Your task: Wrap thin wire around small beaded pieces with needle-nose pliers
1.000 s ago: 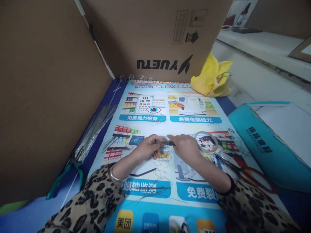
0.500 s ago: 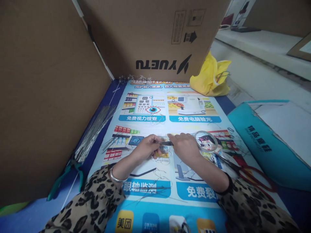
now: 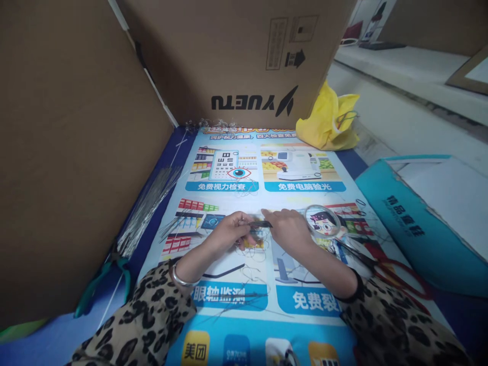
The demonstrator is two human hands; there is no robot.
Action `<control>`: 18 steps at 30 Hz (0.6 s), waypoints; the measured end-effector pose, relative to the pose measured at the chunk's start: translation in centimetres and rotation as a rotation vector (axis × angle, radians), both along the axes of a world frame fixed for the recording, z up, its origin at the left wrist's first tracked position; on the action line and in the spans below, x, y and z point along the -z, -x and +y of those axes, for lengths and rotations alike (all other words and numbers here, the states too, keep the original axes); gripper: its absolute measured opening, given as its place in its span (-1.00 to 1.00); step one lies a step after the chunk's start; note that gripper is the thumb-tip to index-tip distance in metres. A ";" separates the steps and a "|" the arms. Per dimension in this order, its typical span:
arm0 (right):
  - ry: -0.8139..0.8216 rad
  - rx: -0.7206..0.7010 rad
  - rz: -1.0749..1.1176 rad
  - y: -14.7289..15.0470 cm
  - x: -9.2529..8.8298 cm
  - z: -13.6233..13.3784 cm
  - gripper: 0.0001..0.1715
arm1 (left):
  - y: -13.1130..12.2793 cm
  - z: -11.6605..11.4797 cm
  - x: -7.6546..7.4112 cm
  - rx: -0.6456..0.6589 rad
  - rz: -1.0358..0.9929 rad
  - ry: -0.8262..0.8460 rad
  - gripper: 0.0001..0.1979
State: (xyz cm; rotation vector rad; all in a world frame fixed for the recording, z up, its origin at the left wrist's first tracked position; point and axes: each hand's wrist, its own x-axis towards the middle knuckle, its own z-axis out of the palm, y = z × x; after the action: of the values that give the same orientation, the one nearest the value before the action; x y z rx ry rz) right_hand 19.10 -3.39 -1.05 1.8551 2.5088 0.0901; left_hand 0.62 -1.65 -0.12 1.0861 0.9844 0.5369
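Observation:
My left hand (image 3: 229,233) and my right hand (image 3: 288,230) meet over the middle of a printed poster (image 3: 267,300) that covers the table. Both are pinched together on a small dark tool (image 3: 261,223) that bridges the gap between them; I cannot make out what it is. Thin bent wire pieces (image 3: 247,254) lie scattered on the poster just under and in front of my hands. A silver bangle (image 3: 179,277) circles my left wrist, and leopard-print sleeves cover both forearms.
A magnifying glass (image 3: 323,221) lies right of my right hand, red-handled scissors (image 3: 392,277) beyond it. A bundle of straight wires (image 3: 147,208) and green-handled pliers (image 3: 101,279) lie left. Cardboard boxes (image 3: 236,56) wall the back and left. A yellow bag (image 3: 330,124) and teal folder (image 3: 415,229) sit right.
The hands have stayed pinched on the small tool in the same spot; only the view has shifted slightly.

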 end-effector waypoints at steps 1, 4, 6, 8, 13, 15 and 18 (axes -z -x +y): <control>0.002 0.001 0.001 0.0 0.0 0.0 -0.51 | 0.0 0.0 0.0 -0.003 -0.001 0.002 -0.82; -0.011 -0.007 -0.001 -0.1 0.0 -0.1 -0.52 | 0.0 0.0 0.0 -0.011 -0.006 0.006 -0.82; -0.026 -0.019 -0.010 0.0 0.0 -0.2 -0.54 | -0.1 0.0 -0.1 -0.017 -0.012 0.006 -0.81; -0.032 -0.023 -0.018 0.1 0.0 -0.3 -0.55 | -0.1 -0.1 -0.1 -0.026 -0.016 0.004 -0.81; 0.013 -0.003 -0.028 0.4 -0.4 -0.4 -0.54 | 0.0 -0.1 0.3 -0.010 -0.030 -0.008 -0.81; 0.033 0.018 -0.020 0.5 -0.6 -0.3 -0.52 | 0.1 -0.1 0.3 0.003 -0.029 -0.015 -0.82; 0.046 0.033 -0.006 0.5 -0.6 -0.3 -0.50 | 0.0 -0.1 0.2 -0.004 -0.015 -0.021 -0.82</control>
State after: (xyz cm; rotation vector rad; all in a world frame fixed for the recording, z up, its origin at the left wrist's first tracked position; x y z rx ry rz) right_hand 18.56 -3.72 -0.43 1.8752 2.4540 0.0363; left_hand 0.58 -1.72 -0.36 1.0979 0.9699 0.5586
